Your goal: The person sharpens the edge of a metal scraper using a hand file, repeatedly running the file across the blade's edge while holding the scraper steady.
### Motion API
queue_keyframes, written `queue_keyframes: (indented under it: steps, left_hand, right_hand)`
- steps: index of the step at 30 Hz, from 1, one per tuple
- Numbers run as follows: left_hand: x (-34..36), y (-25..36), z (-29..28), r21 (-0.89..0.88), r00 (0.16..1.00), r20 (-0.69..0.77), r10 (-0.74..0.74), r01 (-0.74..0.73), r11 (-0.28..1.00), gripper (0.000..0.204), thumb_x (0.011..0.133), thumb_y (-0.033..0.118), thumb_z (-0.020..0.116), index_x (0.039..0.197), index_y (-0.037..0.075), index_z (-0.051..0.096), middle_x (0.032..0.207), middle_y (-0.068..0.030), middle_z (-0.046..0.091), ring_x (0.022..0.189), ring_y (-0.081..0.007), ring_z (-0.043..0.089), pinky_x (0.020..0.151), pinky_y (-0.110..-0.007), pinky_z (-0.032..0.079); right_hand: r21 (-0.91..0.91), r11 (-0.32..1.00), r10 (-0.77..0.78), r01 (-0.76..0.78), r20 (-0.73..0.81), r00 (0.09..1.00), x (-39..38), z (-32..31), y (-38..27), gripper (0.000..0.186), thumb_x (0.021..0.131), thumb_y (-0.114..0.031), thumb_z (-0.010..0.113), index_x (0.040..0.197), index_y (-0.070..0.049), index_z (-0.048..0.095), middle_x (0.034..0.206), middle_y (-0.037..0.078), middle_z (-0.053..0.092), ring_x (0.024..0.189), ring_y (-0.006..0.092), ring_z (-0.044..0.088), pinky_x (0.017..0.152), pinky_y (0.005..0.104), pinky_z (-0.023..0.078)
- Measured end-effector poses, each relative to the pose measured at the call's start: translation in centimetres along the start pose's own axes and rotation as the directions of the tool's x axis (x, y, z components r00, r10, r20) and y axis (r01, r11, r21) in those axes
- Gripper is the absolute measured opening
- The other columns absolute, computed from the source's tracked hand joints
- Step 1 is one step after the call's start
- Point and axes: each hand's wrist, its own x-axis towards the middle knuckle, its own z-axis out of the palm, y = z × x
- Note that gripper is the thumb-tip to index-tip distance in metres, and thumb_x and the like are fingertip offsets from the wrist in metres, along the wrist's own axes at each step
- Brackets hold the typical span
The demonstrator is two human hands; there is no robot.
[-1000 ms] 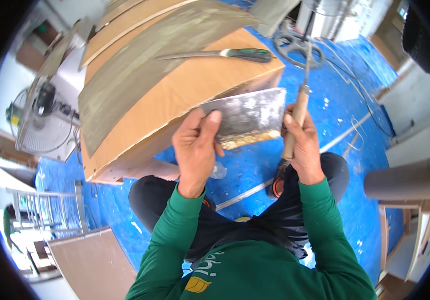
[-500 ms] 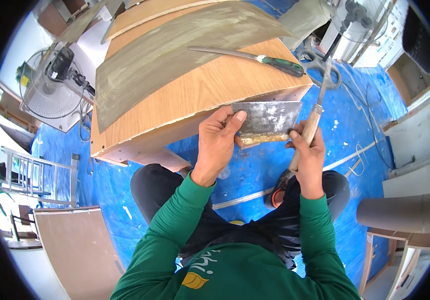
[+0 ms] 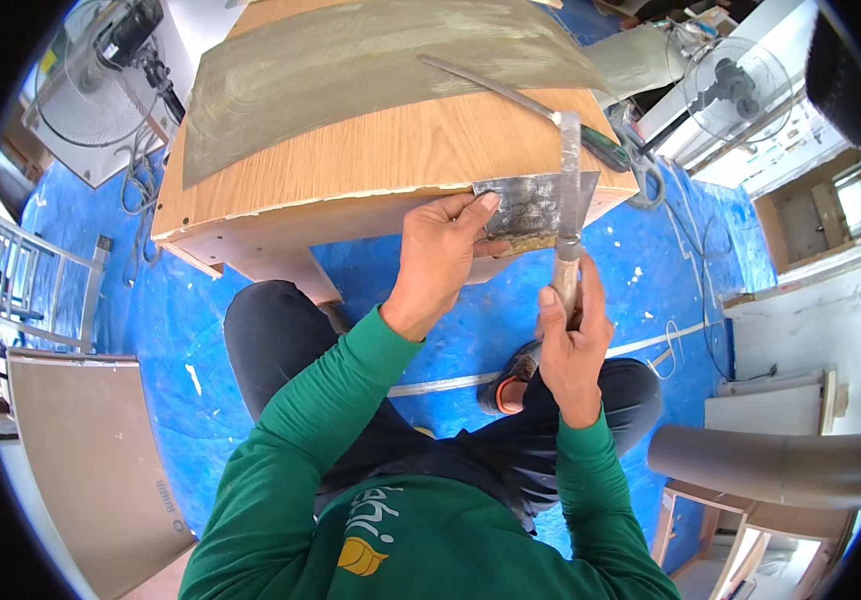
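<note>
My left hand point(image 3: 438, 262) grips a flat metal scraper plate point(image 3: 523, 212) by its left side, thumb on its face. The plate is dark and smeared with white, with a yellowish crust along its lower edge. My right hand point(image 3: 576, 345) is closed around the wooden handle of a knife point(image 3: 570, 180) with a narrow, stained metal blade pointing away from me. That blade crosses in front of the plate's right part; whether they touch I cannot tell. Beyond them, a file point(image 3: 511, 97) with a green and black handle lies on the wood-faced panel point(image 3: 351, 170).
A curved, grey-green smeared sheet point(image 3: 371, 85) covers the panel's far part. Fans stand at the left point(image 3: 91, 70) and right point(image 3: 741, 90). Blue sheeting point(image 3: 651, 290) covers the floor. Boards point(image 3: 91, 450) lean at left; a grey roll point(image 3: 771, 465) lies at right.
The knife has moved left from beside the plate to across its front, blade upright. My right hand now grips its handle from below and no longer touches the plate. The view has shifted.
</note>
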Motion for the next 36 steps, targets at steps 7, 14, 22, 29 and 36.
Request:
queue_keyframes:
  steps: [7, 14, 22, 29, 36]
  left_hand:
    - [0.3, -0.2, -0.5, 0.006, 1.0, -0.017, -0.021, 0.021, 1.0, 0.029, 0.108, 0.023, 0.074, 0.093, -0.002, 0.073, 0.075, 0.0034, 0.053, 0.069, -0.0075, 0.057, 0.079, -0.035, 0.067]
    - [0.5, -0.3, -0.5, -0.032, 0.999, 0.006, -0.048, 0.048, 0.998, 0.027, 0.107, 0.022, 0.074, 0.097, -0.003, 0.075, 0.076, 0.0022, 0.057, 0.069, -0.008, 0.059, 0.076, -0.034, 0.067]
    - [0.6, -1.0, -1.0, -0.078, 0.999, 0.04, -0.032, 0.035, 0.996, 0.029, 0.108, 0.02, 0.072, 0.108, -0.008, 0.079, 0.082, -0.0049, 0.068, 0.07, -0.0107, 0.066, 0.063, -0.03, 0.065]
    - [0.7, -1.1, -0.8, 0.002, 1.0, 0.01, 0.0, 0.0, 1.0, 0.03, 0.109, 0.021, 0.072, 0.113, -0.007, 0.079, 0.09, -0.0055, 0.074, 0.076, -0.0117, 0.069, 0.071, -0.032, 0.066]
    - [0.6, -1.1, -0.8, 0.071, 0.999, -0.011, 0.052, -0.051, 0.996, 0.027, 0.108, 0.019, 0.072, 0.111, -0.007, 0.08, 0.091, -0.0059, 0.073, 0.078, -0.012, 0.069, 0.069, -0.03, 0.065]
  right_hand:
    - [0.091, 0.953, 0.266, -0.29, 0.21, 0.941, 0.3, 0.2, -5.9, 0.063, 0.11, -0.013, 0.067, 0.167, -0.001, 0.044, 0.088, 0.005, 0.07, 0.065, 0.0078, 0.06, 0.058, 0.0288, 0.051]
    - [0.121, 0.911, 0.348, -0.394, 0.288, 0.892, -0.1, -0.5, -7.5, 0.06, 0.113, -0.014, 0.063, 0.168, -0.002, 0.043, 0.09, 0.005, 0.068, 0.06, 0.0074, 0.059, 0.054, 0.0275, 0.05]
    - [0.11, 0.913, 0.342, -0.393, 0.317, 0.884, -0.7, -0.6, -7.3, 0.058, 0.114, -0.015, 0.061, 0.167, -0.002, 0.044, 0.081, 0.005, 0.066, 0.058, 0.0076, 0.057, 0.053, 0.0278, 0.05]
    - [0.07, 0.935, 0.306, -0.347, 0.33, 0.893, -0.5, -0.8, -7.3, 0.057, 0.113, -0.014, 0.061, 0.167, -0.006, 0.045, 0.074, 0.003, 0.064, 0.058, 0.0075, 0.056, 0.053, 0.0281, 0.048]
    - [0.05, 0.927, 0.333, -0.372, 0.345, 0.877, -0.5, -1.0, -7.4, 0.057, 0.113, -0.013, 0.062, 0.167, -0.006, 0.046, 0.074, 0.003, 0.063, 0.058, 0.007, 0.056, 0.053, 0.0287, 0.048]
